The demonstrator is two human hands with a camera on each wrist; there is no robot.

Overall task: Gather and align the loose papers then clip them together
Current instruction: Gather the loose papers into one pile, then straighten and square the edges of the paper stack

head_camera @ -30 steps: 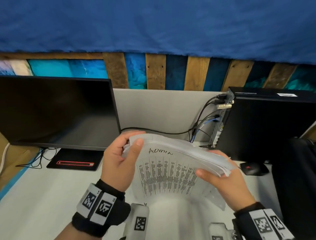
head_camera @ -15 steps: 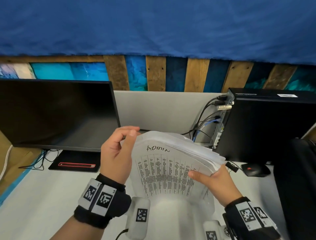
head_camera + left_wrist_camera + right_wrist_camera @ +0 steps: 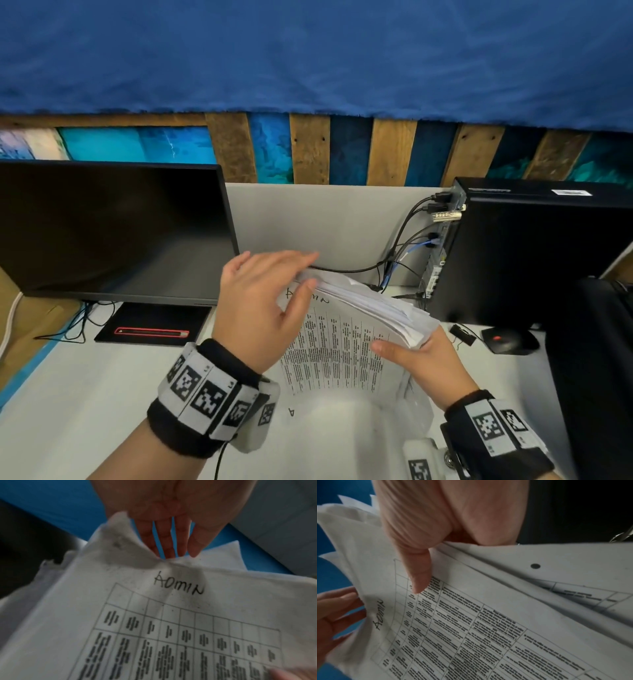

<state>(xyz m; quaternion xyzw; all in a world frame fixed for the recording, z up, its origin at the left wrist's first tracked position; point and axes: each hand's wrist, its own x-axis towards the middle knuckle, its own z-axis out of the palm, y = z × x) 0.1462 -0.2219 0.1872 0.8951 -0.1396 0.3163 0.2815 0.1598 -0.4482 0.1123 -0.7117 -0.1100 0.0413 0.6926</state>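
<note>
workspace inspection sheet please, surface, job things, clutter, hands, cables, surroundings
surface: pale desk, bare patch at front left.
job's things: paper stack held upright, top sheet a printed table marked ADMIN, edges uneven; small black clip lies on the desk, not on the papers.
clutter: black mouse right of the papers.
grippers: left hand flat, straight fingers patting the stack's top edge; right hand grips the right edge, thumb on the front sheet.
cables: black and blue leads run into the computer's back; more under the monitor.
surroundings: dark monitor left, black computer tower right, wooden slats and blue cloth behind.
</note>
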